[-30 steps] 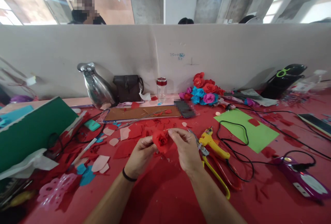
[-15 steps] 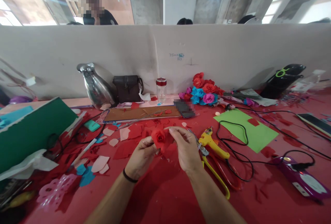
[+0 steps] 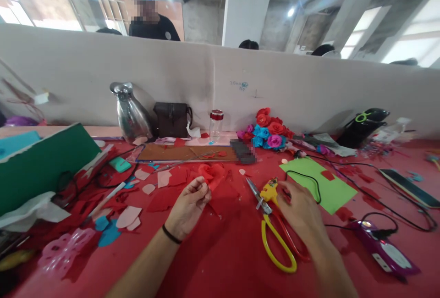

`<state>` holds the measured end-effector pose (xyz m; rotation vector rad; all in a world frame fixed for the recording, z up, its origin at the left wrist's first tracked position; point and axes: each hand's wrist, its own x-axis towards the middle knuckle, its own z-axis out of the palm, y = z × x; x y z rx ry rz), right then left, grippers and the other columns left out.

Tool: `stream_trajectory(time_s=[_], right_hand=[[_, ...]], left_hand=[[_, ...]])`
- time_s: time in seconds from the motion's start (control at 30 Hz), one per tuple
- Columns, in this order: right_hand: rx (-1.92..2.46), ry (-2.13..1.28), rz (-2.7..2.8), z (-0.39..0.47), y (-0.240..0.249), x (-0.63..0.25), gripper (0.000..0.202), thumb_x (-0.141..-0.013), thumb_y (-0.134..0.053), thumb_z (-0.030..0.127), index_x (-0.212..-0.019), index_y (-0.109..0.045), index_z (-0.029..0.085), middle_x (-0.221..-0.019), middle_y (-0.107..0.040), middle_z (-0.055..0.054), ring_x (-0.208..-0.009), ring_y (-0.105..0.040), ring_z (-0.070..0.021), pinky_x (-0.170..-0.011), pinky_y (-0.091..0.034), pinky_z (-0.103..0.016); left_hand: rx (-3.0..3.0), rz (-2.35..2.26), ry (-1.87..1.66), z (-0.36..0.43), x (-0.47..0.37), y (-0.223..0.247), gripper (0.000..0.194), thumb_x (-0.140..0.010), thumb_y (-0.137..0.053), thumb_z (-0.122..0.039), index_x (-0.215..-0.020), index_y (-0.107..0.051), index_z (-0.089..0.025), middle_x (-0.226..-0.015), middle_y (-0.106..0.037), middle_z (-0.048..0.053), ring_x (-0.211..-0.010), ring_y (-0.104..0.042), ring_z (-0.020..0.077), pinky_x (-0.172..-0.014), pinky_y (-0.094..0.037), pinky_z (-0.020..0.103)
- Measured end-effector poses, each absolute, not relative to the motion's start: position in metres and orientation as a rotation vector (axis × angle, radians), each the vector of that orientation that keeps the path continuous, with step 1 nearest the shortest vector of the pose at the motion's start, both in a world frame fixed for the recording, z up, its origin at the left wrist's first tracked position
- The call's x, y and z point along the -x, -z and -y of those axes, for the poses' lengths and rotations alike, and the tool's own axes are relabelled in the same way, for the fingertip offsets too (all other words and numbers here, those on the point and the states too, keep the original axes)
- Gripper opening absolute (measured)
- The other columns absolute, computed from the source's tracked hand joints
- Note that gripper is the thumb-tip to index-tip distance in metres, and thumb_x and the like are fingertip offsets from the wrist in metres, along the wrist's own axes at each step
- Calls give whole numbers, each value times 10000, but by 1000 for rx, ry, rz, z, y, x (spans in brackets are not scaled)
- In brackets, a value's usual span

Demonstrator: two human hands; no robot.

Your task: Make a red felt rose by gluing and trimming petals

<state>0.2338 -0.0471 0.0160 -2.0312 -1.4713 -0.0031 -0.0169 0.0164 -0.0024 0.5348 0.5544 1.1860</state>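
A red crepe-paper rose (image 3: 213,175) is pinched in my left hand (image 3: 190,207), its petals spreading above the fingertips. My right hand (image 3: 300,211) is closed around the handle of a yellow hot glue gun (image 3: 269,191), which lies on the red tabletop with its nozzle pointing away from me. Palm and fingers hide most of that handle. Scissors (image 3: 265,207) with one yellow and one red grip lie partly under the glue gun and beside my right hand. Red paper pieces (image 3: 165,200) are scattered to the left of the rose.
A lime-green sheet (image 3: 335,190), black cables and a purple power bank (image 3: 388,248) lie to the right. Finished paper flowers (image 3: 270,128), a glass jar (image 3: 216,126) and a steel jug (image 3: 132,114) stand along the partition. A green board (image 3: 51,169) leans at left.
My right hand has let go of the rose's petals and moved right onto the glue gun. The left hand still holds the rose, now turned. The camera view has shifted slightly.
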Motion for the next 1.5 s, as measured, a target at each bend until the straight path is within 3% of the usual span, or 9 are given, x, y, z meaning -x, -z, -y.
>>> stream_trajectory(time_s=[0.13, 0.43, 0.67, 0.77, 0.9, 1.0, 1.2, 1.37, 1.5], right_hand=[[2387, 86, 1741, 51, 8, -263, 322, -788, -450, 183, -1011, -657, 78, -989, -680, -187, -938, -610, -311, -853, -435, -400], [2395, -185, 1840, 46, 17, -261, 403, -757, -482, 164, -1155, -531, 129, -1033, -684, -145, -935, -649, -255, -747, -436, -294], [2495, -31, 1615, 40, 9, -252, 440, -810, -428, 207, -1239, -480, 120, -797, -700, -129, -715, -668, -280, -593, -417, -322], [2188, 58, 1435, 36, -4, -247, 395, -833, -468, 411, -1109, -585, 153, -796, -696, -113, -707, -653, -267, -620, -456, -330], [1630, -80, 1431, 22, -16, -227, 505, -776, -482, 636, -923, -635, 179, -849, -689, -94, -815, -638, -250, -754, -502, -351], [1431, -383, 1528, 15, -13, -204, 460, -765, -530, 627, -871, -647, 194, -842, -685, -85, -830, -643, -247, -776, -520, -369], [1145, -797, 1525, 24, -2, -174, 466, -703, -592, 663, -781, -622, 204, -682, -577, -26, -572, -542, -158, -487, -496, -257], [1119, -827, 1608, 29, -9, -171, 471, -735, -568, 655, -643, -558, 193, -610, -481, 19, -518, -447, -116, -454, -409, -229], [1134, -752, 1685, 28, -7, -172, 475, -789, -506, 645, -654, -555, 193, -606, -509, 11, -540, -470, -129, -502, -389, -248]], left_hand=[[-489, -592, -1179, -16, 16, 1, 212, -577, -796, -93, -713, -641, -146, -563, -565, -45, -500, -516, 57, -502, -426, 164], [-455, -743, -1224, -16, 16, -6, 144, -629, -715, -12, -711, -661, -117, -628, -658, 8, -517, -585, 75, -533, -473, 169], [-403, -780, -1229, -17, 18, -10, 120, -666, -678, -3, -696, -653, -116, -570, -634, 5, -458, -547, 60, -395, -358, 129], [-359, -783, -1236, -19, 19, -9, 133, -663, -676, 8, -695, -648, -118, -549, -613, -7, -442, -529, 55, -371, -322, 129], [-312, -778, -1249, -22, 21, -8, 138, -663, -669, 20, -696, -651, -113, -540, -596, -11, -432, -512, 50, -363, -308, 128], [-303, -793, -1248, -24, 23, -7, 140, -664, -664, 25, -700, -657, -109, -527, -584, -11, -430, -504, 48, -367, -311, 128], [-357, -838, -1211, -24, 22, -6, 122, -651, -687, -3, -692, -652, -112, -520, -580, -14, -425, -494, 45, -366, -300, 129], [-426, -881, -1156, -22, 20, -6, 132, -627, -729, -44, -696, -640, -114, -527, -581, -19, -426, -488, 41, -382, -314, 134], [-465, -908, -1150, -21, 19, -6, 134, -625, -735, -62, -695, -636, -117, -517, -584, -16, -427, -484, 43, -387, -311, 137]])
